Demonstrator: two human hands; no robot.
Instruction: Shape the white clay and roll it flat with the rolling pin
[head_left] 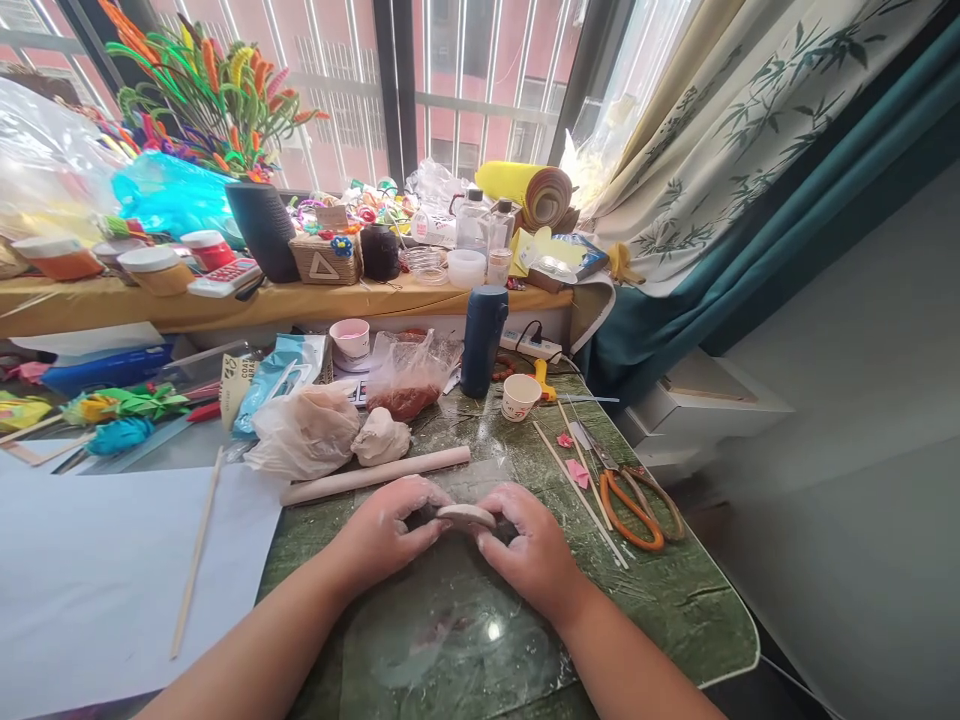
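A thin, rounded piece of pale clay (466,516) is pinched between both hands above the table. My left hand (394,525) grips its left edge with thumb and fingers, and my right hand (525,540) grips the right edge the same way. Whitish residue coats the fingers. Just beyond the hands lies a wooden rolling pin (375,475). Behind it sit a lump of off-white clay (382,437) and a crumpled plastic bag (306,432). Beneath the hands is a clear, shiny sheet (450,640), smeared with pale marks.
Scissors with orange handles (634,510) and thin wooden sticks (581,490) lie on the right. A dark blue bottle (484,342) and a paper cup (520,397) stand behind. White paper (112,570) covers the left. The table's right edge (720,590) curves near me.
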